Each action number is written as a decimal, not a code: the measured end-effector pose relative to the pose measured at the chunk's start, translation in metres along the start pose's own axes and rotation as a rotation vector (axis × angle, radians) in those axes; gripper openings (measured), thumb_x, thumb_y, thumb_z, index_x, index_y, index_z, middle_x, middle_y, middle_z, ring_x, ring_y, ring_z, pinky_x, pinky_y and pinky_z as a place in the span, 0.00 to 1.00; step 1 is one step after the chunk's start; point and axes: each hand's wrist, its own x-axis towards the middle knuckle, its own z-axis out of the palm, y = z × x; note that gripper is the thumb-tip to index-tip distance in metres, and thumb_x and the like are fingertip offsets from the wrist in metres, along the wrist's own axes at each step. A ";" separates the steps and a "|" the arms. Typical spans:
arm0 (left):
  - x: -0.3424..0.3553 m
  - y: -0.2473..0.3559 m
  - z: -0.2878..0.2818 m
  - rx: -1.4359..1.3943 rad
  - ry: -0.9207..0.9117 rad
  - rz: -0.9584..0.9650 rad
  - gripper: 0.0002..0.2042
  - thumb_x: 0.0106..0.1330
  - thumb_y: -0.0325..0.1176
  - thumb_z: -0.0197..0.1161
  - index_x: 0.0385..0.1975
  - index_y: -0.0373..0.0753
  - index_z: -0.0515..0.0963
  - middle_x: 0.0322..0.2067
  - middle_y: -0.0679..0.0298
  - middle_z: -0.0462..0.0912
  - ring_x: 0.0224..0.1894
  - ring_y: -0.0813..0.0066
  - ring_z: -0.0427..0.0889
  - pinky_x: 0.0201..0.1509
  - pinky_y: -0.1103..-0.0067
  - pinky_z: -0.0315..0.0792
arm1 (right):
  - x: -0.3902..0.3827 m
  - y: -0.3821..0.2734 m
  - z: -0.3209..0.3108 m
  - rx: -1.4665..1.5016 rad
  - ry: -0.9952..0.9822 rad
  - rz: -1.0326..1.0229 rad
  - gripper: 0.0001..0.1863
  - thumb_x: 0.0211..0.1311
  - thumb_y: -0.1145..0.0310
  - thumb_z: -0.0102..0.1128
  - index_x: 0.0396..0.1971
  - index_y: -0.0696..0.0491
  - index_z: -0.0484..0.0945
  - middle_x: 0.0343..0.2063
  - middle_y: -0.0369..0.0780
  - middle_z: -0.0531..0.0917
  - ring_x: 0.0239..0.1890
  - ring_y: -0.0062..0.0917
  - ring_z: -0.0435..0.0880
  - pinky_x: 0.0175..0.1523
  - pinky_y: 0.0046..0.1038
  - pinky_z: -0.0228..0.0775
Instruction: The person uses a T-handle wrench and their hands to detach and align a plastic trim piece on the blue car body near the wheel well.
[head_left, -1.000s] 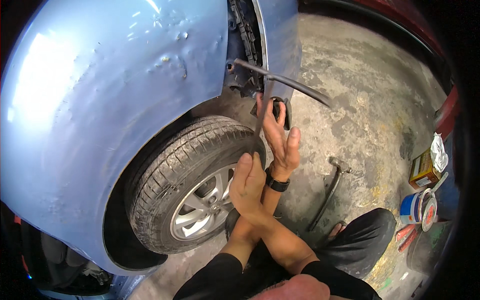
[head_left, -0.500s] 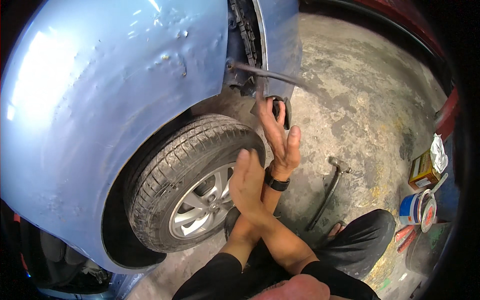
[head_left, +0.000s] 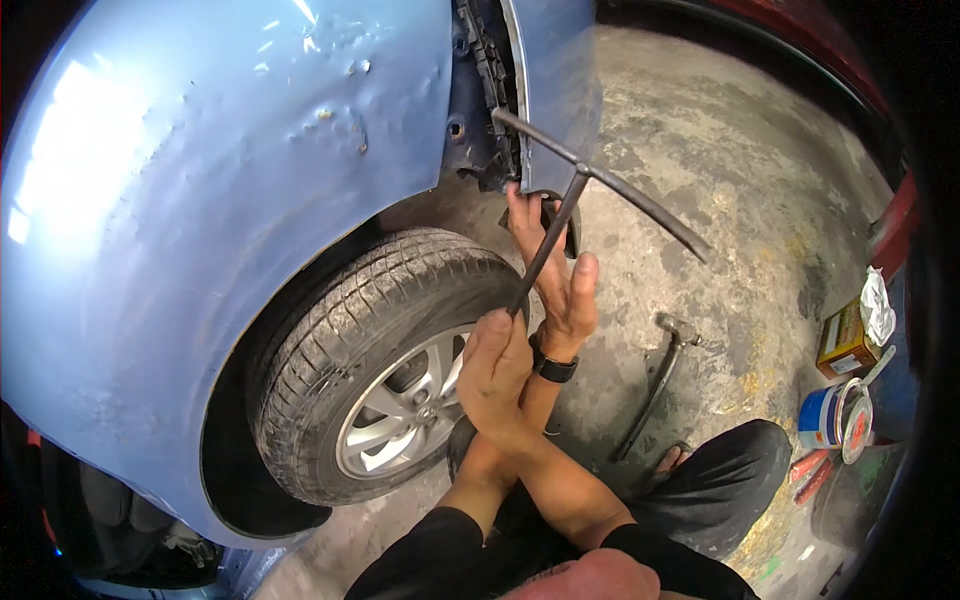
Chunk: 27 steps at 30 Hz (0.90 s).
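Note:
My forearms cross, the right one lying over the left. My right hand (head_left: 495, 368) is closed around the lower end of a dark T-handle wrench (head_left: 550, 240), its stem slanting up to a long crossbar. Beyond it my left hand (head_left: 567, 300), wearing a black watch (head_left: 553, 364), stretches its fingers up with the thumb apart. Those fingertips reach the lower end of the gap between the dented blue fender (head_left: 250, 170) and the neighbouring blue panel (head_left: 560, 90). A black plastic piece (head_left: 573, 235) shows behind them. The wrench stem partly covers the left hand.
A car wheel (head_left: 385, 360) stands under the fender at left. On the concrete floor (head_left: 690, 160) to the right lies a hammer (head_left: 660, 380). Farther right are a paint can (head_left: 822, 418), a yellow-brown tin (head_left: 842, 340) and a red-handled tool (head_left: 812, 480).
The wrench's crossbar, blurred by motion before, has turned and now slants down to the right, with its stem clearly visible. Both hands stay nearly in place.

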 end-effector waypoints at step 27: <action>0.001 -0.003 -0.012 0.070 -0.038 0.044 0.46 0.67 0.47 0.56 0.74 0.27 0.38 0.74 0.43 0.35 0.75 0.42 0.44 0.74 0.49 0.54 | 0.002 -0.014 -0.002 -0.084 -0.166 0.049 0.19 0.77 0.62 0.42 0.33 0.64 0.71 0.17 0.56 0.75 0.21 0.57 0.75 0.27 0.49 0.62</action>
